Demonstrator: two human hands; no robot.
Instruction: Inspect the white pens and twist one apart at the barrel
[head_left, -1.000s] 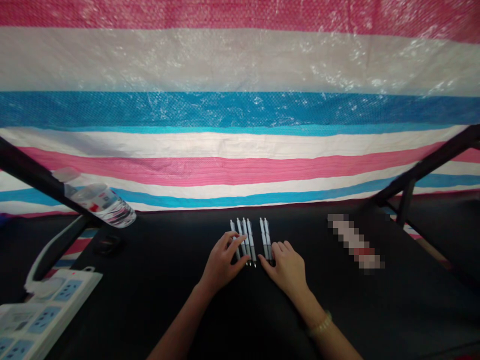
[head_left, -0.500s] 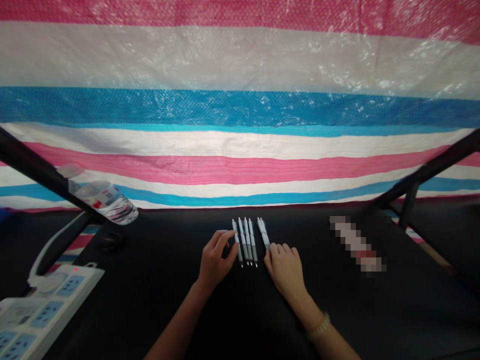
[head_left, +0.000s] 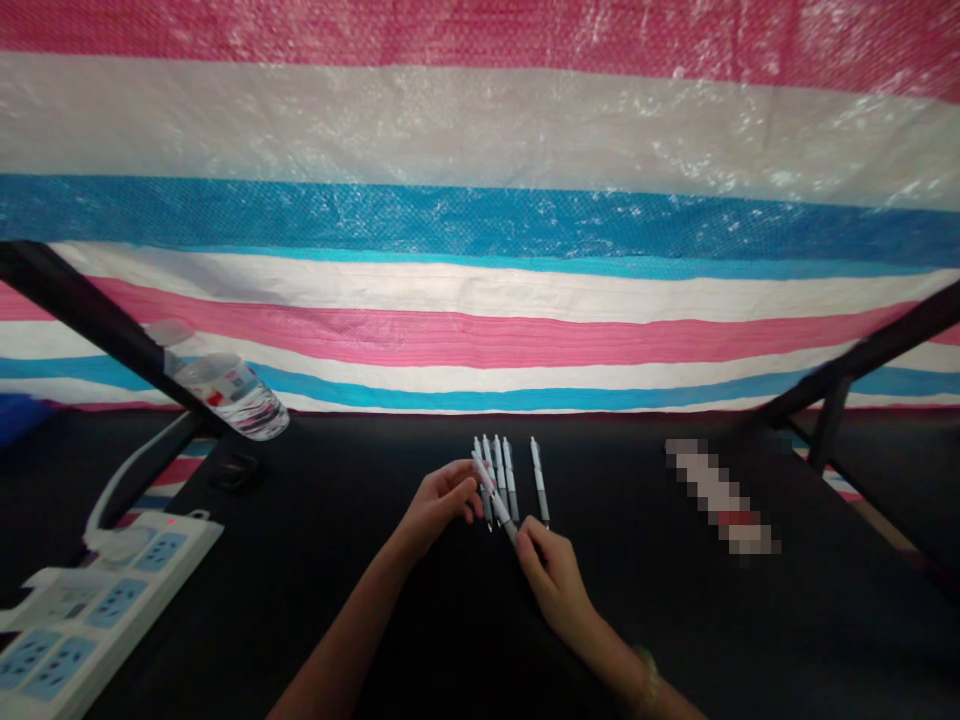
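My right hand (head_left: 553,560) pinches a white pen (head_left: 491,487) by its grey lower end. That pen slants up and to the left, across the front of a row of similar pens. My left hand (head_left: 442,505) is at the left side of the row, its fingers curved and apart, close to the upper half of the held pen; whether they touch it I cannot tell. Several white pens (head_left: 508,470) with grey grips lie side by side, tips toward me, partly covered by the held pen and my left fingers. One more pen (head_left: 538,470) lies apart to their right.
Pens and hands are over a black table (head_left: 360,450). At left are a tilted clear plastic bottle (head_left: 244,395), a small black object (head_left: 234,470) and a white power strip (head_left: 142,600). A pixelated long item (head_left: 720,495) lies at right. Striped sheeting (head_left: 480,230) hangs behind.
My right hand has taken up a pen from the right-hand pens and brought it left over the row. One pen stays at the right. The view has shifted slightly.
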